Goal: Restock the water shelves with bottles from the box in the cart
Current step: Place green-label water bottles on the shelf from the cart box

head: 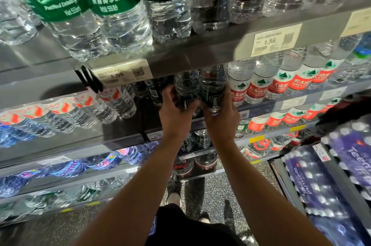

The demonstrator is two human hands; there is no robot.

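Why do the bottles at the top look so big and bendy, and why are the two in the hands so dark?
Head view: the wide lens stretches the near green bottles and bows the shelf edge. That shelf shadows the two bottles the left hand and right hand grip. The blue packs look blurred.

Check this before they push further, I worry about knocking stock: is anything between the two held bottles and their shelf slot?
Nothing visible blocks them. The hands hold two bottles already under the shelf edge; red-labelled bottles stand beside, not in front. Slot depth is dark.

Two upright dark-labelled water bottles (187,90) side by side under shelf edge (180,59)
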